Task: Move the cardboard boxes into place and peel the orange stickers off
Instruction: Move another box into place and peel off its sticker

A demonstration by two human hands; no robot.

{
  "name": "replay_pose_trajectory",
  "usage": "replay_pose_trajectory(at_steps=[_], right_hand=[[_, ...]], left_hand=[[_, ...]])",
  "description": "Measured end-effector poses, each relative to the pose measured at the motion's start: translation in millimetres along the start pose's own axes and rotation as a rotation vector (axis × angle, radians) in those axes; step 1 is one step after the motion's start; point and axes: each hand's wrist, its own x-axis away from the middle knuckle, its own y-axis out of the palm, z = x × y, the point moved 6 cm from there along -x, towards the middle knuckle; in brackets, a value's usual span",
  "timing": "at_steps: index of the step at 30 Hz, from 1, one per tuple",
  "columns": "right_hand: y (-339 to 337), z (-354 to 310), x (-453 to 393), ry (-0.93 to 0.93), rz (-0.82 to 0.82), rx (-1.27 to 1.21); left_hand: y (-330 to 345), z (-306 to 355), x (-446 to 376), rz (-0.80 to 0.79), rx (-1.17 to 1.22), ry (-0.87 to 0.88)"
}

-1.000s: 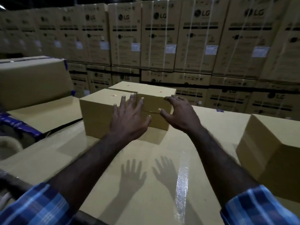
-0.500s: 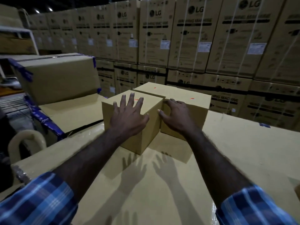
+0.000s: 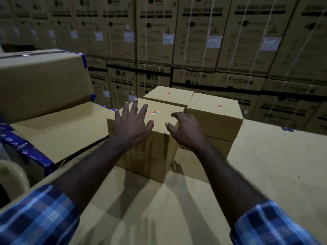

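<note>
Three plain cardboard boxes stand together on a broad cardboard surface (image 3: 265, 165). The nearest box (image 3: 150, 156) carries an orange sticker (image 3: 154, 112) on its top. My left hand (image 3: 131, 122) lies spread flat on the left part of that top. My right hand (image 3: 185, 129) rests at the box's right top edge, fingers loosely bent, just right of the sticker. A second box (image 3: 217, 121) to the right has its own orange sticker (image 3: 219, 106). A third box (image 3: 168, 96) behind bears another orange sticker (image 3: 169, 93).
A large carton with blue tape (image 3: 40, 82) sits at the left, on a lower flat carton (image 3: 62, 131). A wall of stacked washing machine cartons (image 3: 203, 38) fills the background. A pale curved handle (image 3: 10, 172) shows at the lower left.
The view has drawn closer to the boxes. My left hand stays flat on the near box's top; my right hand has moved from the right box's side onto the near box's top edge.
</note>
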Motion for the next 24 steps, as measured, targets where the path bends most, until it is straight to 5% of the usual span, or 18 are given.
replay_pose_trajectory(at_steps=[24], right_hand=[[87.5,-5.3,-42.3,0.344,-0.093,-0.092]], left_hand=[[81.3,-93.9,-84.8,-0.300,-0.015,-0.016]])
